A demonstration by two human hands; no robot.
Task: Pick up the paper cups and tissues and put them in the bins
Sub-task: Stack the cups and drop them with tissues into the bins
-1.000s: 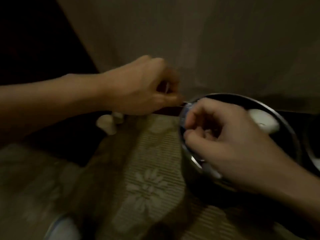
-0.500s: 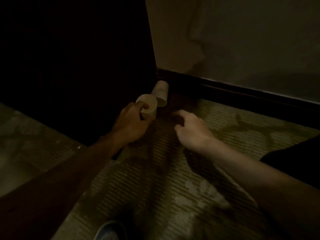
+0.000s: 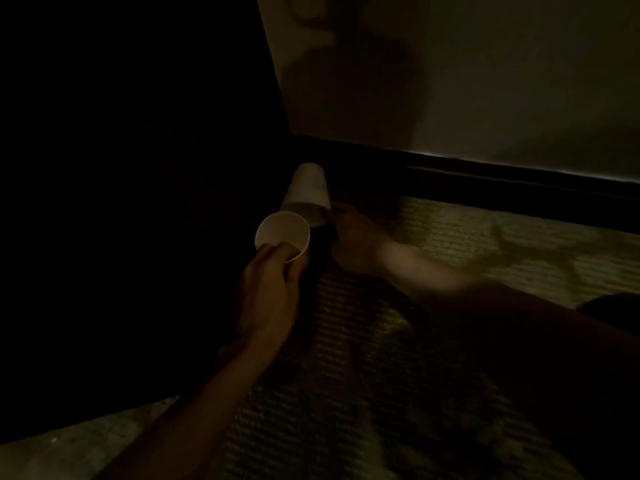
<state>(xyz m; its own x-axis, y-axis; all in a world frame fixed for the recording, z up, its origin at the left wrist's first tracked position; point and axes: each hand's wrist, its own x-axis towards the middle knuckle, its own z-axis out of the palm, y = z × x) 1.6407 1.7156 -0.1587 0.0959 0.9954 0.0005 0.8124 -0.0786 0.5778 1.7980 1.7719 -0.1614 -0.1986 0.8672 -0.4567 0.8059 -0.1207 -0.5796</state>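
White paper cup [image 3: 282,232] is pinched at its rim by the left hand [image 3: 268,285]. Second white paper cup [image 3: 306,187] lies sideways on the patterned carpet [image 3: 519,244]; the right hand [image 3: 353,237] is at its mouth, grip indiscernible. Advise a light hold round its wall to avoid crushing.

Very dim, murky and brown-tinted. Pitch black across the left. Faintly lit toward the right, over wall [image 3: 485,81] and carpet [image 3: 519,244]. Darkened by a broad soft shadow on the wall. Brightest at the nearer paper cup [image 3: 282,232]. Motion-smeared at the right forearm [image 3: 426,268].
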